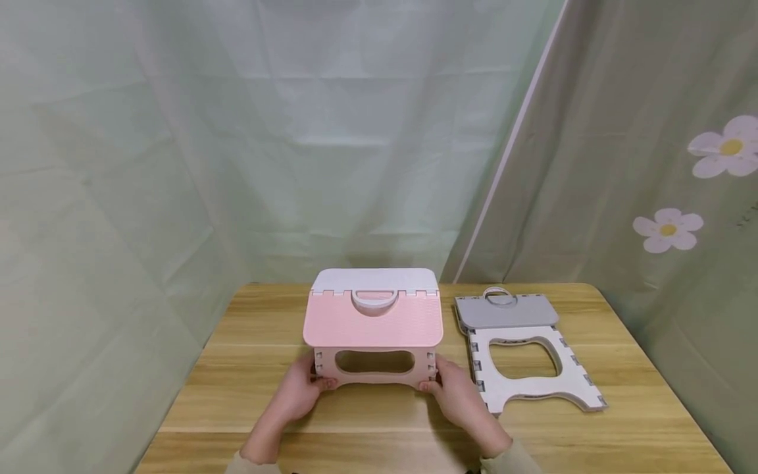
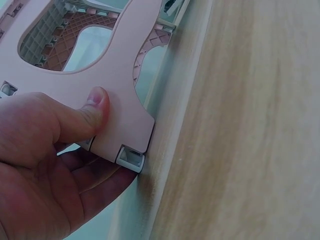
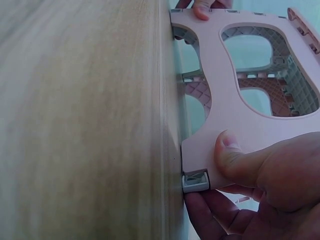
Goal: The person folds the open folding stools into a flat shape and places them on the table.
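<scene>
A pink and white folding step stool (image 1: 373,322) stands unfolded on the wooden table, its white carry handle (image 1: 375,300) lying in the middle of the top. My left hand (image 1: 299,388) grips the lower left side of its front leg panel, the thumb on the front face and the fingers round the edge. On the opposite side, my right hand (image 1: 456,392) holds the panel the same way, as the right wrist view shows with its thumb (image 3: 230,152) near the foot. Through the panel's opening, the ribbed inside of the stool (image 2: 57,42) is visible.
To the right, a grey and white folding stool (image 1: 515,368) lies folded flat on the wooden table (image 1: 225,401). A pale green curtain (image 1: 355,131) hangs behind the table, and a flowered one (image 1: 592,164) hangs at the right.
</scene>
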Demonstrator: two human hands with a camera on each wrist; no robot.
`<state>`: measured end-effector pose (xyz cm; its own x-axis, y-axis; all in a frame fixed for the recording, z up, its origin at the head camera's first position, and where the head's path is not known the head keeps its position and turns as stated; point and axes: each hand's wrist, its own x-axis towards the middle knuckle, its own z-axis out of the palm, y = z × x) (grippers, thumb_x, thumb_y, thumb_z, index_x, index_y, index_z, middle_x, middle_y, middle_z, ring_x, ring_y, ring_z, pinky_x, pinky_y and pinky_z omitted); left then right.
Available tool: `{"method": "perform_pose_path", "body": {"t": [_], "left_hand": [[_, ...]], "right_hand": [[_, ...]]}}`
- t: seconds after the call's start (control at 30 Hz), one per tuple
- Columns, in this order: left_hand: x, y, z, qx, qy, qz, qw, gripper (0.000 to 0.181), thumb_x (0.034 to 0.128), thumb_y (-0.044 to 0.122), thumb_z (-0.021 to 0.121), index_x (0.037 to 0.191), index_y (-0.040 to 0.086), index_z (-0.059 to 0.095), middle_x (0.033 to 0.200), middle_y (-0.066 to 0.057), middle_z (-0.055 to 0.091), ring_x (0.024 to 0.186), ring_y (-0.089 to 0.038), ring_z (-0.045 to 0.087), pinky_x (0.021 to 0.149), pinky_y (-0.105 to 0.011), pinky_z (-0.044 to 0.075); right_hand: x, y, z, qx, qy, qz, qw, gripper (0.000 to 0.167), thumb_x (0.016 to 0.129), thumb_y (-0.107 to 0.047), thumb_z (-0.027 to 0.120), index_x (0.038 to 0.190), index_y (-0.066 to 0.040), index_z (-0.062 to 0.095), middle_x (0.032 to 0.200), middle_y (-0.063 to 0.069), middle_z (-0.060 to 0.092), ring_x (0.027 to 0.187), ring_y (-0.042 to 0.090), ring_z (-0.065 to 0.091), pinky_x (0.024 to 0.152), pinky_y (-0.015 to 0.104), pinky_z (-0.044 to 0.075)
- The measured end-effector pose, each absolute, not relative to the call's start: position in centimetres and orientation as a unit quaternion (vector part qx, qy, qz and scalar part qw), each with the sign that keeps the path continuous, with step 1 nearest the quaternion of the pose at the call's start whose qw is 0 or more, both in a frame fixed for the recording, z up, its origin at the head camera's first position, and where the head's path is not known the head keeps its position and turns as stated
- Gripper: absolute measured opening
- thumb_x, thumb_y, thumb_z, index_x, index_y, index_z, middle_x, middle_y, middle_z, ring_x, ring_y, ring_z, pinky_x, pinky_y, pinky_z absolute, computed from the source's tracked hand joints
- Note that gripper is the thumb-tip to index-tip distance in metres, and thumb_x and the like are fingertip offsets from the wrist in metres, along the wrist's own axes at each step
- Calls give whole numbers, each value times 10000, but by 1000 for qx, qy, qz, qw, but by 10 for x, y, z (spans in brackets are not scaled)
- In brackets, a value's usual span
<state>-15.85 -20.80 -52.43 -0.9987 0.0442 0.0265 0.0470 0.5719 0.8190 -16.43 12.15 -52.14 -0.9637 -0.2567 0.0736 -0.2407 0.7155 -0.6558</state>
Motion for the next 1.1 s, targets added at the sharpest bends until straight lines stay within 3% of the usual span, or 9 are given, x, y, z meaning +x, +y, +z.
{"method": "perform_pose_path", "body": {"t": [1.1], "left_hand": [[-156, -208, -524, -31, -882, -470, 5, 473, 908, 1, 811, 1337, -31, 614, 1102, -100, 719, 964, -191, 688, 810, -342, 589]], "right_hand": [[-165, 122, -524, -131, 929, -347, 10, 333, 930, -302, 812, 1182, -131, 676, 1066, 90, 749, 1067, 334, 705, 903, 552, 560]]}}
